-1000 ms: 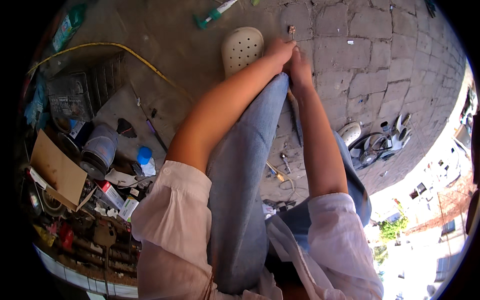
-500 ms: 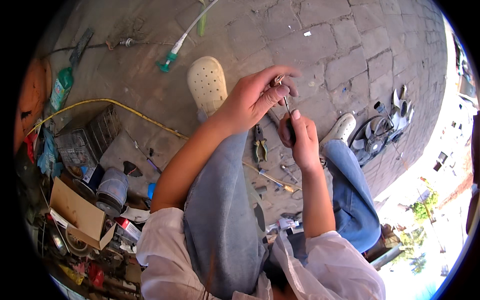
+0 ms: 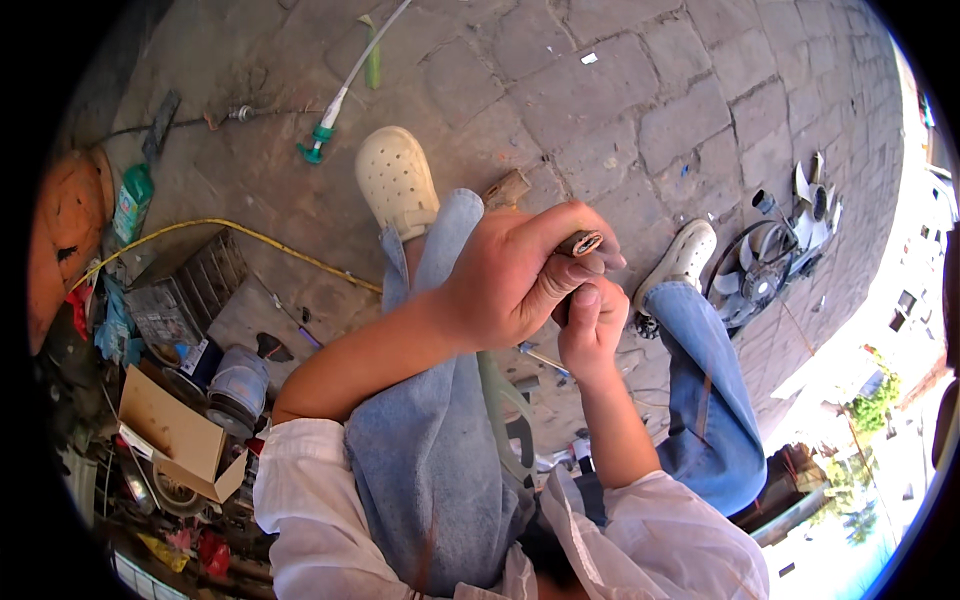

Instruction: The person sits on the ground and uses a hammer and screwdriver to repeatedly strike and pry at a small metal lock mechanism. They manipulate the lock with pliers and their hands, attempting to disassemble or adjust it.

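My left hand (image 3: 505,280) is closed around a small dark cylindrical part (image 3: 579,243) whose end shows above my thumb. My right hand (image 3: 590,325) sits just under it, fingers curled and touching the same part from below; what it grips is hidden. Both hands hover over my knees in blue jeans (image 3: 430,440), with cream clogs (image 3: 395,180) on my feet on the stone paving.
A fan blade and wire guard (image 3: 770,260) lie at the right. An open cardboard box (image 3: 175,435), a grey canister (image 3: 238,385), a wire crate (image 3: 185,290) and a yellow hose (image 3: 260,240) crowd the left. Small tools (image 3: 545,358) lie between my legs.
Both hands have come up from the ground toward the camera, carrying the small part. The left hand now wraps it more fully.
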`<state>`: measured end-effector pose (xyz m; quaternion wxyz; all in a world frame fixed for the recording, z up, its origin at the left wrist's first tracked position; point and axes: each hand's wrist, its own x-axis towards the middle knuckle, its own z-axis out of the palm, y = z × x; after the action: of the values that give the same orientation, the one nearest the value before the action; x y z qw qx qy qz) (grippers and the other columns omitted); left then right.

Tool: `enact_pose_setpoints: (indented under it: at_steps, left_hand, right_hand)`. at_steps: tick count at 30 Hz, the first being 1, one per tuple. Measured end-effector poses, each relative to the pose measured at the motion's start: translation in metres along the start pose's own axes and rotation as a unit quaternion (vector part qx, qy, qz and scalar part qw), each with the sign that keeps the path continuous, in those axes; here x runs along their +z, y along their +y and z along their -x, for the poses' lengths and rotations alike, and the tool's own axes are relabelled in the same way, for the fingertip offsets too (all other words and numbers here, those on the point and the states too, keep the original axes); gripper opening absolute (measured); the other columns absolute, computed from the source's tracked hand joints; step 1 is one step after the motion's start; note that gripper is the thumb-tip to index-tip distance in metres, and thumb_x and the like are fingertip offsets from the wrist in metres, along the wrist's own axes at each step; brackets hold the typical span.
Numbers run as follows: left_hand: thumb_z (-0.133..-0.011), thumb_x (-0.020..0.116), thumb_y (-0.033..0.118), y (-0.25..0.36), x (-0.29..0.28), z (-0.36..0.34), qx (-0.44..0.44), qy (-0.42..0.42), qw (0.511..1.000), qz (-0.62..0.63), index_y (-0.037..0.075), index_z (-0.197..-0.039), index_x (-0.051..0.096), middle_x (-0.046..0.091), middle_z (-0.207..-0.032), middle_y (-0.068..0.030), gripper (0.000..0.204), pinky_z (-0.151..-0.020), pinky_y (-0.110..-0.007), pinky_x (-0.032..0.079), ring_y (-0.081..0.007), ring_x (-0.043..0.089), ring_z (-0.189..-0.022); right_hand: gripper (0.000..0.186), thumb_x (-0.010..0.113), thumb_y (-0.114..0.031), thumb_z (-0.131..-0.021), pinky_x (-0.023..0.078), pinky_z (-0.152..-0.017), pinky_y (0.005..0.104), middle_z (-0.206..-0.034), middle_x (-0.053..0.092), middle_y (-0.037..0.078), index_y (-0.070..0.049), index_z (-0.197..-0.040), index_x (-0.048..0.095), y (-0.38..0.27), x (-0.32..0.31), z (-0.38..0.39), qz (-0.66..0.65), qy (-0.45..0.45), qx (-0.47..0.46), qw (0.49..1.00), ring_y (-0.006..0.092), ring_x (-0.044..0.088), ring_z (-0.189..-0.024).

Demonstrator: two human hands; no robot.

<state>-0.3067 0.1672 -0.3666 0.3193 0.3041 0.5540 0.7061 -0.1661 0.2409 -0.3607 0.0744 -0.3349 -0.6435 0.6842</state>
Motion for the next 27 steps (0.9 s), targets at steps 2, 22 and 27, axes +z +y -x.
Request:
enact_pose_setpoints:
  at_steps: [2, 22, 27]
  left_hand:
    - [-0.099, 0.056, 0.029, 0.001, 0.004, 0.000, -0.012, -0.003, 1.000, 0.014, 0.003, -0.100, 0.058, 0.069, -0.083, -0.0088, 0.026, -0.062, -0.030, 0.052, -0.0241, 0.069, -0.071]
    - [-0.104, 0.047, 0.024, 0.230, 0.076, 0.055, -0.180, -0.061, 0.941, -0.280, -0.005, -0.095, 0.060, 0.069, -0.071, -0.0103, 0.033, -0.049, -0.022, 0.050, -0.0118, 0.065, -0.056]
    - [-0.105, 0.046, 0.024, 0.292, 0.106, 0.105, -0.210, -0.090, 0.935, -0.271, -0.005, -0.093, 0.059, 0.067, -0.067, -0.0105, 0.034, -0.045, -0.021, 0.047, -0.0104, 0.060, -0.049]
  right_hand:
    - [0.047, 0.048, -0.033, -0.103, 0.032, -0.049, 0.0268, -0.058, 0.047, 0.001, -0.002, -0.067, 0.046, 0.001, 0.003, 0.002, 0.046, 0.034, -0.038, 0.998, 0.0092, 0.041, -0.054]
    - [0.029, 0.077, -0.006, -0.077, 0.048, -0.053, 0.0311, -0.077, 0.061, 0.006, -0.006, -0.104, 0.070, -0.204, -0.067, 0.158, 0.285, 0.076, -0.180, 0.938, 0.0201, 0.060, -0.061]
    - [0.025, 0.073, -0.007, -0.082, 0.046, -0.054, 0.0319, -0.070, 0.060, 0.011, -0.004, -0.107, 0.071, -0.241, -0.089, 0.225, 0.195, 0.006, -0.119, 0.973, 0.0239, 0.059, -0.059]
